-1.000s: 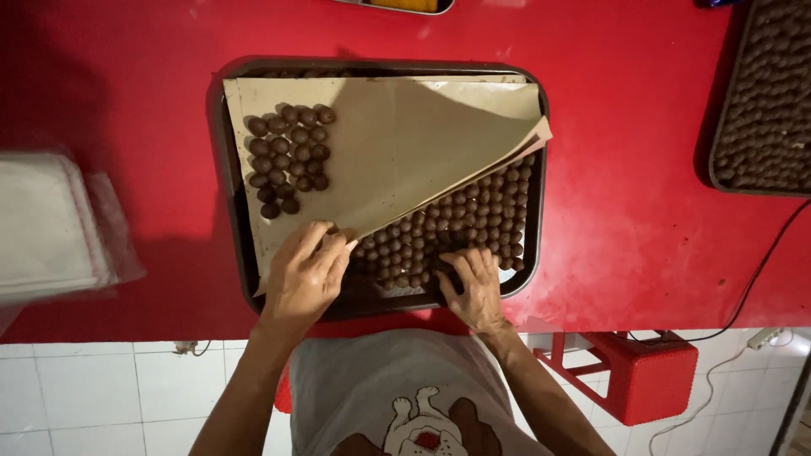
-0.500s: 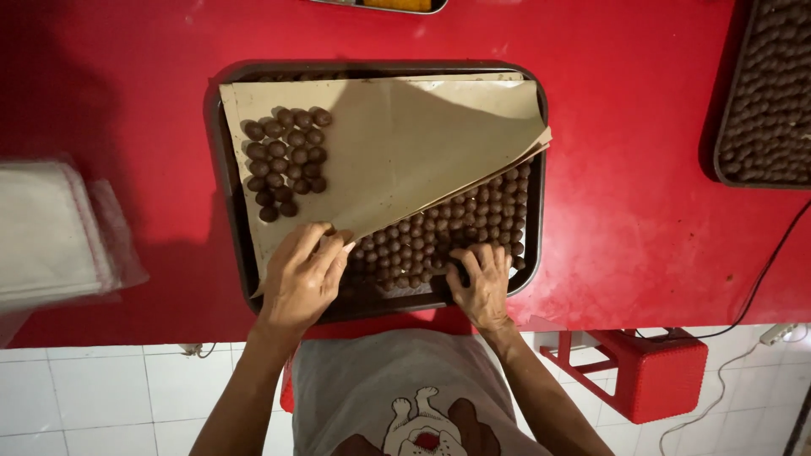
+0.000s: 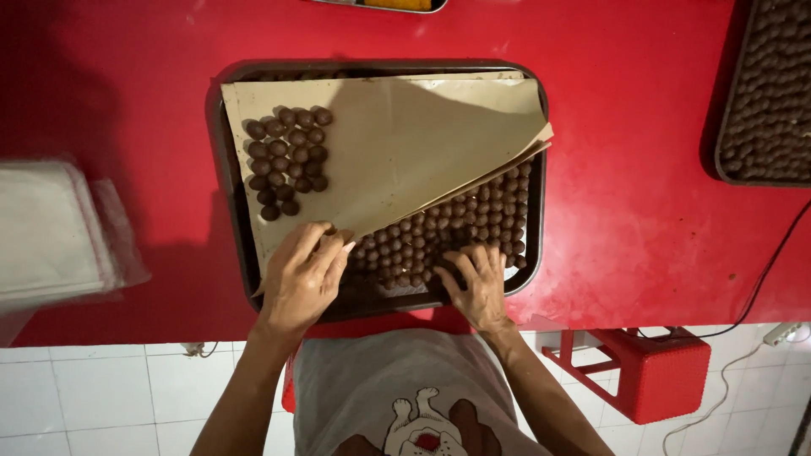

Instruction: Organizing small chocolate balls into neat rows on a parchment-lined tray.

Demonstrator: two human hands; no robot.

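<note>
Two hands work at the near edge of a dark baking tray [image 3: 226, 211] on a red table [image 3: 625, 169]. Off to the left, a stack of clear plastic packets [image 3: 51, 232] lies blurred on the table, flat and pale, well apart from the tray. A red plastic stool [image 3: 667, 376] stands on the white tiled floor below the table's near right edge, and a thin dark cable [image 3: 773, 262] runs down across the table's right corner.

Tan paper sheets [image 3: 414, 152] cover most of the tray, their lower right part lifted and folded back on a slant, so they hide whatever lies under them. A small cluster of brown balls [image 3: 287, 156] sits on top of the paper at its left. Below the folded edge, rows of brown balls in the tray [image 3: 456, 228] lie uncovered.

The left hand [image 3: 304, 279] lies flat on the paper's near corner, fingers spread loosely and holding nothing. The right hand [image 3: 477, 283] rests among the uncovered balls with fingers bent; whether it grips any, I cannot tell.

A second tray of brown balls [image 3: 764, 93] sits at the right edge, cut off by the frame.
</note>
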